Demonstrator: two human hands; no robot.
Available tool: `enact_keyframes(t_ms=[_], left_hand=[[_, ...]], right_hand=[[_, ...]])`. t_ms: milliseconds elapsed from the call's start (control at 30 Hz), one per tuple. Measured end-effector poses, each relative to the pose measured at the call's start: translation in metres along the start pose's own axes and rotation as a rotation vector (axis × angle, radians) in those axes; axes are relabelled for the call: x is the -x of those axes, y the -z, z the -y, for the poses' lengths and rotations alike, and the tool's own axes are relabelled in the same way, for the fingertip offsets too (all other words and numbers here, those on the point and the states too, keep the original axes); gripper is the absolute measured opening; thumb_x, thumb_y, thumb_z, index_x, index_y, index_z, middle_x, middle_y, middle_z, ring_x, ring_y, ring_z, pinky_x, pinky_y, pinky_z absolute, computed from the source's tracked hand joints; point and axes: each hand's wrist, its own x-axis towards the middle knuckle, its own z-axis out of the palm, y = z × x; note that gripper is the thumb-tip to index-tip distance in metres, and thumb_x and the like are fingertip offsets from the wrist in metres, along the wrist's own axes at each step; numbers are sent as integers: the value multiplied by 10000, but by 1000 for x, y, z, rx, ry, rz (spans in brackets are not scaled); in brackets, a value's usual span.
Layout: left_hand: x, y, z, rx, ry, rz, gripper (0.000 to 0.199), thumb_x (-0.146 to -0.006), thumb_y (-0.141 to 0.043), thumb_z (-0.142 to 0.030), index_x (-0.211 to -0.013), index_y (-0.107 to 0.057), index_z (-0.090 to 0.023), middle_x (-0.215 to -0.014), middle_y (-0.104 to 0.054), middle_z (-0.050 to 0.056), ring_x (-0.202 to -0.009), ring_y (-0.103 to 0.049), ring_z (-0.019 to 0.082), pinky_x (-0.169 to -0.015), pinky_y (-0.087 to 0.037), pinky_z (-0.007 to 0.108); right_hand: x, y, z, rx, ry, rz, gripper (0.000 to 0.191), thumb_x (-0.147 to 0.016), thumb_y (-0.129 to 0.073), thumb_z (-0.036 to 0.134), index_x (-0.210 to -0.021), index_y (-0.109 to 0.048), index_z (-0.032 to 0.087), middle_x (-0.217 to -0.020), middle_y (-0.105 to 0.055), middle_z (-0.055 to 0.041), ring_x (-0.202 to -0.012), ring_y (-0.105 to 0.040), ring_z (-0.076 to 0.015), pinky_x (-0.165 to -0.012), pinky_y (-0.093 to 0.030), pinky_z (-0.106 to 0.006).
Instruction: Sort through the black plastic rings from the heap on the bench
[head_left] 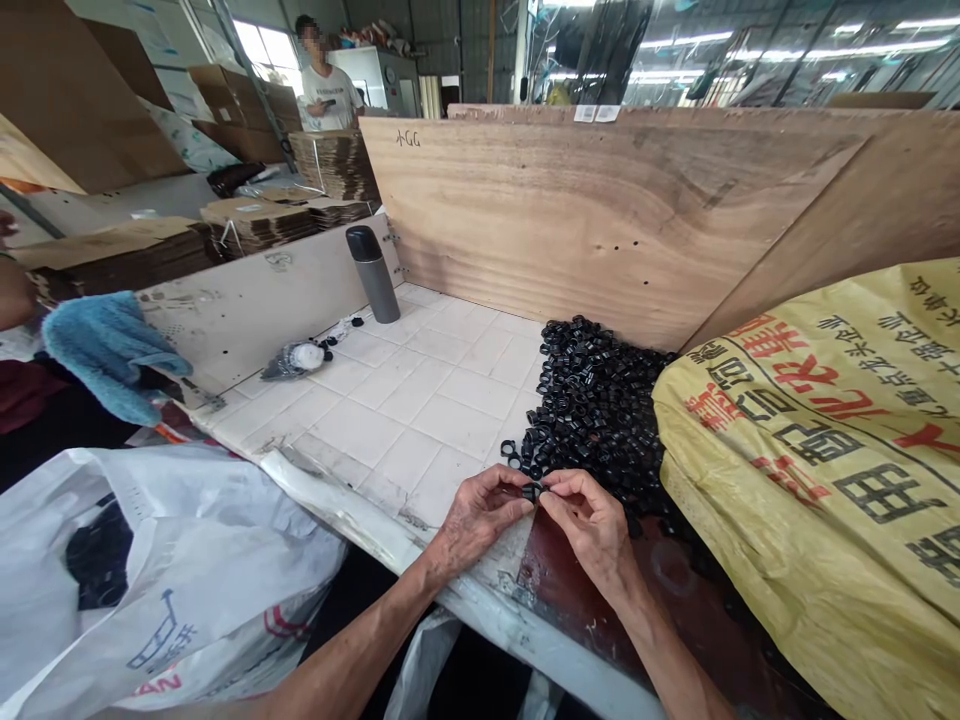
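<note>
Small black piece (532, 491) located between hands, at near edge of black ring heap (600, 400); left hand (480, 512) and right hand (594, 512) both pinching it, fingertips narrow; neither hand clearly nearer; long axis cannot be told; piece dark, faintly glossy; finer detail too small to judge.

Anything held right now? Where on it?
A small black part, left side in the left grip, right side in the right grip. One piece or two: can't tell.
</note>
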Motion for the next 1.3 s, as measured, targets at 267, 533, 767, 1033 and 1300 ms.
enact_keyframes(t_ms=[267, 533, 767, 1033, 1300], left_hand=[[-1, 2, 3, -32, -37, 9, 274, -794, -783, -309, -998, -674, -162, -950, -698, 48, -841, -654, 157, -826, -525, 286], [0, 0, 0, 25, -35, 6, 284, -783, -794, -291, -995, -672, -148, -1002, -711, 70, -911, -680, 188, -905, -531, 342], [-1, 3, 9, -25, -74, 2, 252, -799, -784, -282, -997, -688, -160, -1010, -692, 60, -913, -665, 175, -899, -535, 324], [0, 4, 9, -67, -112, 34, 242, -817, -767, -293, -1009, -706, -158, -1018, -680, 77, -937, -657, 195, -895, -539, 339], [1, 8, 11, -153, -143, 61, 257, -826, -759, -306, -1028, -712, -155, -1018, -677, 87, -965, -644, 208, -913, -526, 347]], right_hand=[[-1, 2, 10, 72, 9, -26, 152, -853, -703, 340, -938, -688, 215, -991, -696, -53, -826, -655, -186, -754, -556, -283], [2, 0, 7, 71, 42, 40, 191, -874, -677, 325, -1035, -698, 224, -1044, -712, -62, -874, -700, -198, -800, -588, -300], [2, 0, 1, 253, 117, 32, 251, -916, -625, 345, -1127, -660, 215, -1002, -718, -71, -867, -703, -205, -787, -586, -308], [3, 1, 6, 367, 198, 97, 181, -964, -546, 333, -990, -662, 196, -694, -642, 0, -605, -619, -147, -625, -518, -241], [4, 2, 2, 494, 298, 127, 370, -993, -504, 315, -641, -520, 202, -542, -491, 32, -505, -471, -110, -555, -396, -235]])
